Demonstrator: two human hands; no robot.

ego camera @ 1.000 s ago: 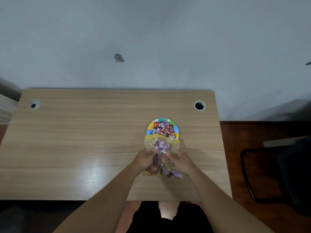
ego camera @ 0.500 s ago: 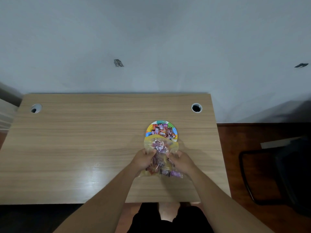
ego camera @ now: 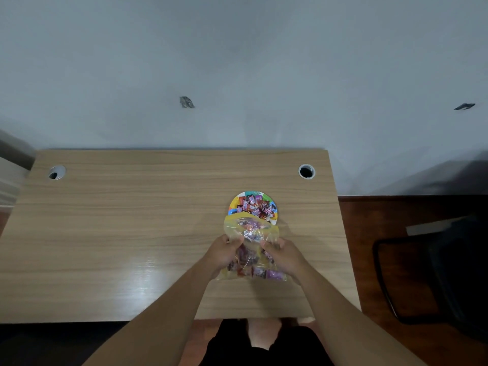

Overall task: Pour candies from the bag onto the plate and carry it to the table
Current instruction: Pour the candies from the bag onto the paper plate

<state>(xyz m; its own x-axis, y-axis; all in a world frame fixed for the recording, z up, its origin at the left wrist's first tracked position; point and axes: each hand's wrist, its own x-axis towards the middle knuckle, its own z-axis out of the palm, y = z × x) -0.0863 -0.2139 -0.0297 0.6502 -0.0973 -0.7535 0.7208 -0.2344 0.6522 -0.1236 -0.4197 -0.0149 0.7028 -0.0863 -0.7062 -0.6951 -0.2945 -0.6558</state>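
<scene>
A small round plate [ego camera: 233,204] with a many-coloured rim sits on the wooden desk [ego camera: 132,220], right of centre, holding a heap of wrapped candies [ego camera: 254,206]. Just in front of it I hold a clear, yellow-tinted candy bag [ego camera: 250,231] with its open mouth over the plate's near edge. My left hand [ego camera: 221,252] grips the bag's left side and my right hand [ego camera: 284,253] grips its right side. Several wrapped candies still lie inside the bag, between and behind my hands.
The desk has a cable hole at the back left [ego camera: 56,172] and one at the back right [ego camera: 306,171]. A grey wall rises right behind it. A dark chair [ego camera: 433,270] stands on the brown floor to the right. My legs show below the desk's front edge.
The view has tilted up a little, so the desk sits lower in the frame. Both hands still hold the bag at the plate's edge; more candy seems to lie on the plate.
</scene>
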